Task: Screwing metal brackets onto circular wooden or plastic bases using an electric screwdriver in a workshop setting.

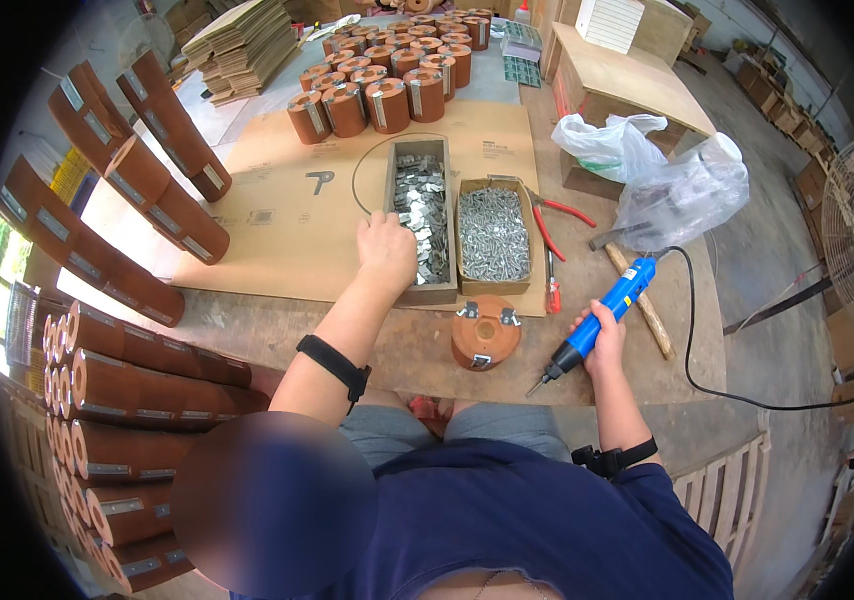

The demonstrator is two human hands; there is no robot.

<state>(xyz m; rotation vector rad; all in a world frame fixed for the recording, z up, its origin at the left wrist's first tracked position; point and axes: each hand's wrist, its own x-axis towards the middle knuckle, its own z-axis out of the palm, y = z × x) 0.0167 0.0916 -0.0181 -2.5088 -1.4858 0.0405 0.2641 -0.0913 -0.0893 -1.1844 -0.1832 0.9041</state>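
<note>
Navy-blue fabric shirt (547, 520) fills the lower edge. Right hand (605, 345): fingers wrapped round a blue-and-black corded electric screwdriver (581, 339), bit angled down-left, near a round reddish-brown block (487, 346) with metal clips, on the brown wooden surface (407, 350). Left hand (387, 252): fingers curled at a long grey open-topped box (429, 296) of silver metal clips (421, 185); can't tell if gripping any. Silver screws (493, 235) fill the cardboard box (495, 287) just right.

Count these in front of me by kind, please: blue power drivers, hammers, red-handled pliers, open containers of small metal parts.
Blue power driver: 1
Hammer: 1
Red-handled pliers: 1
Open parts containers: 2 (grey tray, carton)
Total: 5
</note>
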